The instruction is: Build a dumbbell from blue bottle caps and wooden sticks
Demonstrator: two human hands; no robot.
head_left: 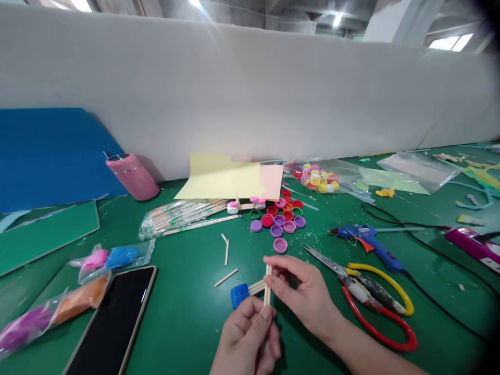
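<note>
My left hand (252,333) pinches the lower end of a few short wooden sticks (267,285) held upright side by side. The thumb and fingers of my right hand (299,289) close on the upper part of the same sticks. Just behind my left hand lies a blue piece (239,296) with several pale wooden sticks (256,287) coming out of its right side; my fingers partly hide it. Two loose stick pieces rest on the table to the left, a short stick (226,277) and a snapped stick (227,252).
Colourful bottle caps (277,230) are spread behind my hands, near bagged wooden sticks (187,216). Red-and-yellow-handled scissors (359,291) and a blue glue gun (369,242) with its cord lie right. A phone (113,323), bagged clay (58,317) and a pink tumbler (133,176) stand left.
</note>
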